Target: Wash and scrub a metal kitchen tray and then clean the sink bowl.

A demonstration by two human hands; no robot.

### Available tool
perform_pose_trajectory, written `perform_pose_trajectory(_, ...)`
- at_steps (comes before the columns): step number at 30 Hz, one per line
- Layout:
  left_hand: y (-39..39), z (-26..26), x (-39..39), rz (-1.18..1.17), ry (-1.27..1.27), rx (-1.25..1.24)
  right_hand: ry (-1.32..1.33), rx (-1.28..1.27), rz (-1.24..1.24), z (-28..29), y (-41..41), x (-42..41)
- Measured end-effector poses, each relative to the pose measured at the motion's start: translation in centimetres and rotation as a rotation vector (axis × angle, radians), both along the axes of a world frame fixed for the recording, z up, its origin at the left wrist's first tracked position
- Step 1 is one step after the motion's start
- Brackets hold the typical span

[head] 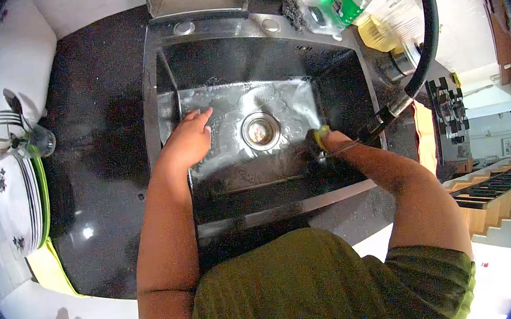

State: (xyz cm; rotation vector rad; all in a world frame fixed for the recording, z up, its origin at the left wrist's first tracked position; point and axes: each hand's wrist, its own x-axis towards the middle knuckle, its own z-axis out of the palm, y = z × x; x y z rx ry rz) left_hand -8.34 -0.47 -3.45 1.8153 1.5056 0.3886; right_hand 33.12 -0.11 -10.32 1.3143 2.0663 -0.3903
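A dark, wet kitchen sink [260,201] lies before me, its bottom shiny with water and some foam. Near the middle is the round metal drain [261,132], with small pale scraps in it. My left hand [191,138] hovers over the left side of the basin, index finger extended, holding nothing that I can see. At the basin's right side, my right hand [336,141] grips a yellow and dark scrubbing sponge [322,136], partly blurred. Beside my right wrist, the black faucet head [374,125] hangs from a curved black hose [430,12].
On the left stand upright plates [17,205], with a glass [40,140] of cutlery behind them. Behind the sink's right corner are a steel scourer [293,12], a green packet [342,7] and a yellow container [376,33]. An orange cloth [425,135] and a gas hob [449,109] lie right.
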Motion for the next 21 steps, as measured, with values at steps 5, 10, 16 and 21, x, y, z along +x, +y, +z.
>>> perform_pose_trajectory(5,0.4,0.2,0.6,-0.003,-0.004,0.028,-0.121,-0.302,0.329,-8.2,-2.6,8.0)
perform_pose_trajectory(10,0.8,-0.9,0.4,-0.006,0.017,0.042,0.169,-0.333,0.211,-7.7,-3.3,1.5)
perform_pose_trajectory(16,1.0,-0.7,0.7,-0.021,0.009,0.03,0.46,-0.249,0.268,-8.3,-4.8,-17.2)
perform_pose_trajectory(21,0.4,-0.4,0.3,-0.045,0.009,-0.022,0.661,-0.164,0.051,-4.8,-2.9,-16.7)
